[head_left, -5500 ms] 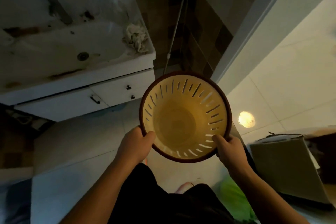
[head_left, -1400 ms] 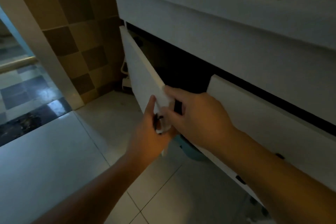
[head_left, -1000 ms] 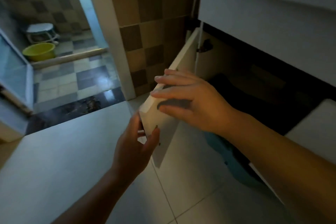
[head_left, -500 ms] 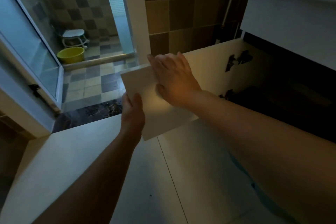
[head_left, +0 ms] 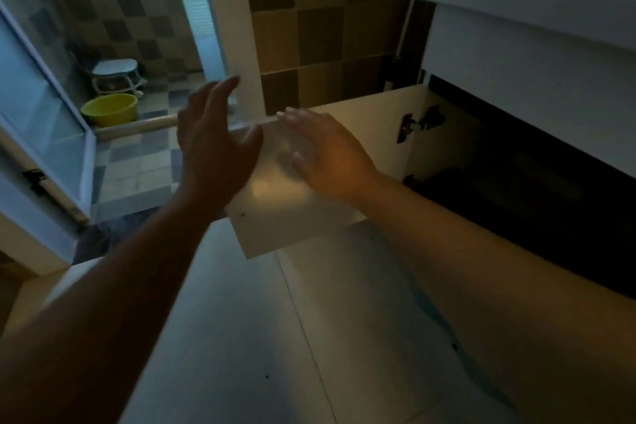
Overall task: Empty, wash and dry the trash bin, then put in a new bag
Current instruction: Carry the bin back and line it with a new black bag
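White laminate forms the cabinet door point(head_left: 303, 203), which stands swung wide open beneath the vanity basin point(head_left: 530, 10). A dark hinge point(head_left: 418, 122) is visible on the door's inner face, next to the black, unlit cabinet interior point(head_left: 537, 189).

The left hand point(head_left: 215, 148) is raised at the door's free edge, fingers spread and loose, gripping nothing; whether it touches the edge cannot be determined. The right hand point(head_left: 327, 151) is held flat over the door's inner face, fingers apart, also empty; contact with the panel is unclear due to blur.

The trash bin is not in view.

Through the doorway on the left, a yellow-green basin point(head_left: 110, 109) sits on the chequered floor, just in front of a small white stool point(head_left: 115, 74). Pale floor tiles point(head_left: 241, 337) lie under both forearms.
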